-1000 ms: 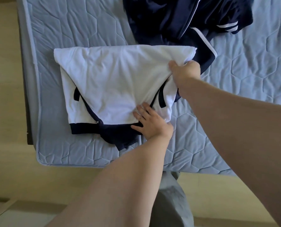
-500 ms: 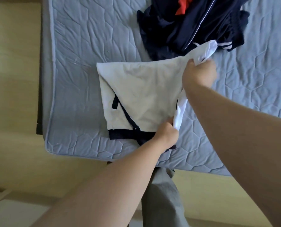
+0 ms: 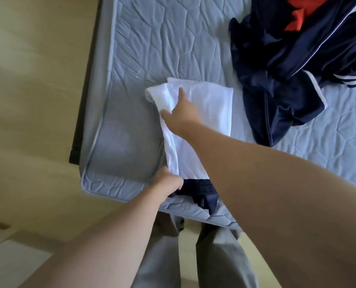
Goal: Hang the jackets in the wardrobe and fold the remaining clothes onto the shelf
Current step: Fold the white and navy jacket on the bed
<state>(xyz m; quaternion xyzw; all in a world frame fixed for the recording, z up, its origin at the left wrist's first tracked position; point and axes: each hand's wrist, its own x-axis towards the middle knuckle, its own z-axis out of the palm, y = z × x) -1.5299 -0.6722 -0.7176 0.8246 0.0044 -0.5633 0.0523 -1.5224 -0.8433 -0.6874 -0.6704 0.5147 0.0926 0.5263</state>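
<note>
shirt [image 3: 212, 104] pressed under right hand [image 3: 183, 115]

Location type: domestic bedroom. Indicators:
- A bed with a quilted blue-grey mattress [image 3: 173, 38], piped along its edges, on a dark bed frame [image 3: 77, 134].
- Household clothing lying on the mattress: a white folded garment [image 3: 212, 104] and a heap of navy sportswear [image 3: 287, 80].
- Pale wood-toned floor [image 3: 38, 100] beside the bed.

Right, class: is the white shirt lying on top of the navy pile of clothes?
No, the white shirt lies on the mattress beside the navy pile, with a strip of mattress showing between them.
</note>
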